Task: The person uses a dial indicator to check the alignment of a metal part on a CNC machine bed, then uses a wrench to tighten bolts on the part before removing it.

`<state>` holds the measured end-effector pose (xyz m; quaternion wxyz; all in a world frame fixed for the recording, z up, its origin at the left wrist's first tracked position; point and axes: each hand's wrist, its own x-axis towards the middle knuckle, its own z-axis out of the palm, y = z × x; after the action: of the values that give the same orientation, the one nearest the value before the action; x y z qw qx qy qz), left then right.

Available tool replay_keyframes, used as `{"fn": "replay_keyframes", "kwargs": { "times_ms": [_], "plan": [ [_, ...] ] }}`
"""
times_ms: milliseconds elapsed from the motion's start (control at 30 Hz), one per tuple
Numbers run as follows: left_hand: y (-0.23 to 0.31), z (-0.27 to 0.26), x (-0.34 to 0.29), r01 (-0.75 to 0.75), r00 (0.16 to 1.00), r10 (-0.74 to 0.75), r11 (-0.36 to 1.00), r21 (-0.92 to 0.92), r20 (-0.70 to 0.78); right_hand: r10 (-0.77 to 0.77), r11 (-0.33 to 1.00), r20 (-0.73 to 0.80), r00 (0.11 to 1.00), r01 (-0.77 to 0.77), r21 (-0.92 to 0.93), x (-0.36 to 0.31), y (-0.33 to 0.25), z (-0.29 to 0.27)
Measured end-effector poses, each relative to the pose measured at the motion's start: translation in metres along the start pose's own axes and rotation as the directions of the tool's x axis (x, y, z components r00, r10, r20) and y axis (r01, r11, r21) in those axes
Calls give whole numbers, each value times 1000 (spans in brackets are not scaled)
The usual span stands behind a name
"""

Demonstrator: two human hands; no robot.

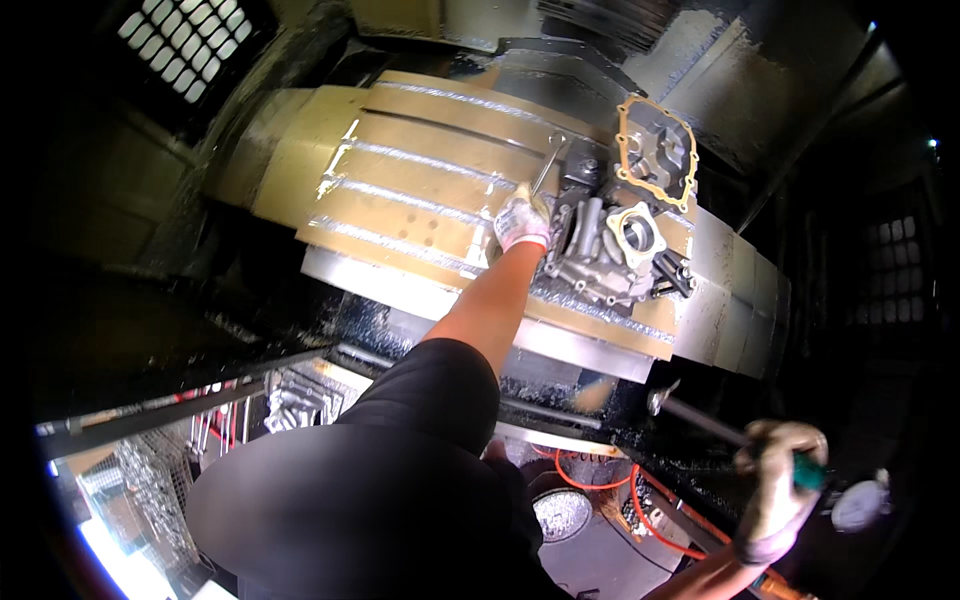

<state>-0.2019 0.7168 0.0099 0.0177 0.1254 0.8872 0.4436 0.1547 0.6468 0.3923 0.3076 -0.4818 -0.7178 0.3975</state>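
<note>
One gloved right hand (782, 475), lower right, grips a green-handled hammer (705, 418) in mid-air. Upper centre, the gloved left hand (521, 219) grips a wrench (547, 165) beside a grey metal casting (591, 230), already set on the slotted table (415, 183); whether fully secured, I cannot tell.

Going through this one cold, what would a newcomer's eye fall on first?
Probably the grey casting with its pale ring-like flange, on the right part of the slotted table, a gold-edged opening showing just beyond it. Left of the casting, the gloved left hand holds a wrench; at lower right, the gloved right hand grips a hammer.
</note>
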Motion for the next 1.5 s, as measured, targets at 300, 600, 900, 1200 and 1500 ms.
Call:
{"fn": "replay_keyframes", "kwargs": {
  "times_ms": [300, 600, 900, 1200, 1500],
  "plan": [
    [-168, -238, -188, 98, 953, -135, 984, 149, 270, 124, 751, 376, 918, 161, -640, -129, 163, 16],
    [-317, -509, -530, 428, 891, -451, 793, 433, -53, 128, 647, 677, 724, 457, -611, -180, 273, 47],
    [-367, -613, -857, 929, 365, -746, 252, 271, -557, 228, 794, 844, 486, 408, -450, -207, 317, 94],
    [-362, -600, -1025, 999, 31, -893, 15, 39, -450, 307, 756, 919, 248, 523, -393, -307, 299, 188],
    [-420, -635, -1118, 970, -169, -942, -107, -218, -291, 197, 867, 972, 130, 440, -235, -470, 157, 329]
  ]
}}
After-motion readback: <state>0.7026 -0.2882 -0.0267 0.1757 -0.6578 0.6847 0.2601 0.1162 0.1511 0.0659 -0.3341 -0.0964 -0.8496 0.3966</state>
